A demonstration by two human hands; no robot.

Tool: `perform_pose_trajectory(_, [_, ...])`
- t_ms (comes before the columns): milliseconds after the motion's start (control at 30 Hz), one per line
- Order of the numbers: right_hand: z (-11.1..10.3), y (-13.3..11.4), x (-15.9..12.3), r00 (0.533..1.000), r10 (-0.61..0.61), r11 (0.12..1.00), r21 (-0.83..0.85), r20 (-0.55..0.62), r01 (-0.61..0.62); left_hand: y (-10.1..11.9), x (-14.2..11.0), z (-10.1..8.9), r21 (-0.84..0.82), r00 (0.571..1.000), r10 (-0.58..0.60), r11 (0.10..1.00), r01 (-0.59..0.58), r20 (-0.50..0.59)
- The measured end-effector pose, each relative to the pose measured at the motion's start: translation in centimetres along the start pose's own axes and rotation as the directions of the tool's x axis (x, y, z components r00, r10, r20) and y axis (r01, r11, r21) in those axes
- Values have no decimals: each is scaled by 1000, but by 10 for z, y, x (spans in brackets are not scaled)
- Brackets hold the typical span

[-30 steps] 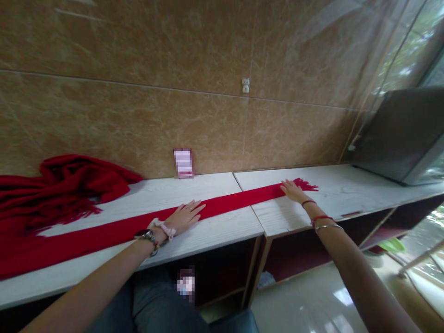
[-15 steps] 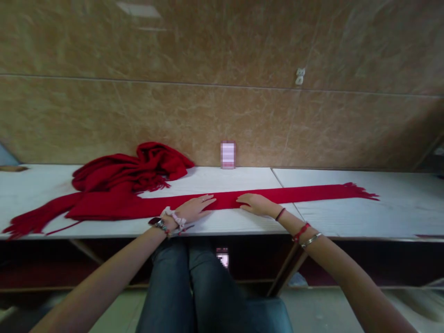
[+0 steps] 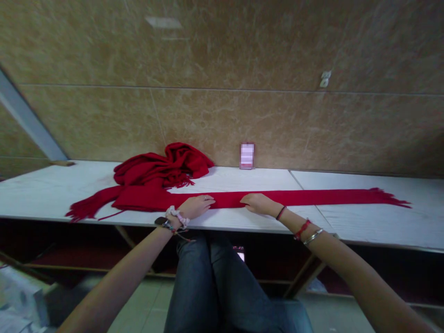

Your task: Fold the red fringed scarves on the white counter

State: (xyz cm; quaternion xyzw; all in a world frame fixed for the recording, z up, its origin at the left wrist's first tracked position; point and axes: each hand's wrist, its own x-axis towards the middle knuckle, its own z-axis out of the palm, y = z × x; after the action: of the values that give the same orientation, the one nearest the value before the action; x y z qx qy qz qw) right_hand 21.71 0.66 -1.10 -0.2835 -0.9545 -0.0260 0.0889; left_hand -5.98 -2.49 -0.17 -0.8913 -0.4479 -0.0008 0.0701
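A long red scarf (image 3: pixel 326 197) lies folded into a narrow strip along the white shelf top, its fringe (image 3: pixel 390 196) at the right end. On the left it widens into a broader folded part (image 3: pixel 140 200), with another fringed end (image 3: pixel 85 206) beside it. My left hand (image 3: pixel 196 206) rests on the strip with its fingers bent and closed on the cloth. A short way to the right, my right hand (image 3: pixel 258 203) is curled onto the same strip, its fingertips pressed to the cloth. Both thumbs are mostly hidden.
Behind the left part, a crumpled red scarf heap (image 3: pixel 163 166) sits near the tiled wall (image 3: pixel 243 115). A phone (image 3: pixel 247 156) leans upright against that wall. Dark open compartments (image 3: pixel 86 254) lie under the white top (image 3: pixel 374 226), above my legs (image 3: pixel 197 286).
The view has turned left, so the scarves and phone appear farther right. My hands now sit farther left along the strip, and the left hand's fingers have drawn in from a flatter, spread pose.
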Motion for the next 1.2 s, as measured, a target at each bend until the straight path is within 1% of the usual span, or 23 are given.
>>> perform_pose_trajectory(133, [-5, 5, -5, 1000, 7, 999, 47, 9, -7, 2, -1, -6, 62, 999, 36, 997, -36, 8])
perform_pose_trajectory(300, [-8, 4, -7, 1000, 23, 998, 50, 9, -23, 3, 0, -8, 86, 1000, 11, 996, -9, -25])
perform_pose_trajectory(400, [-4, 2, -8, 990, 126, 990, 76, -60, -121, 3, 0, -9, 97, 1000, 0, 995, 3, -31])
perform_pose_trajectory(467, [0, 2, -9, 971, 209, 971, 142, -118, -192, 2, -1, -10, 92, 999, -6, 996, 10, -43])
perform_pose_trajectory(533, [2, 4, -11, 958, 250, 952, 213, -137, -218, 1, -2, -10, 76, 998, 2, 997, 3, -63])
perform_pose_trajectory(633, [3, 5, -16, 973, 212, 954, 236, -87, -186, 2, -3, -9, 72, 999, 21, 997, -18, -48])
perform_pose_trajectory(767, [4, 2, -21, 995, 97, 987, 131, -18, -94, 5, -2, -7, 101, 1000, 26, 994, -27, 10])
perform_pose_trajectory(867, [6, 0, -24, 999, 45, 997, 71, -31, -43, 5, -3, -8, 124, 999, 34, 992, -38, 27])
perform_pose_trajectory(1033, [8, -1, -24, 997, -19, 1000, -5, -72, 19, 3, -10, -9, 127, 998, 65, 990, -64, -5])
perform_pose_trajectory(1200, [6, -6, -16, 997, -44, 998, -55, -62, 41, 1, -14, -7, 56, 995, 91, 995, -88, -51])
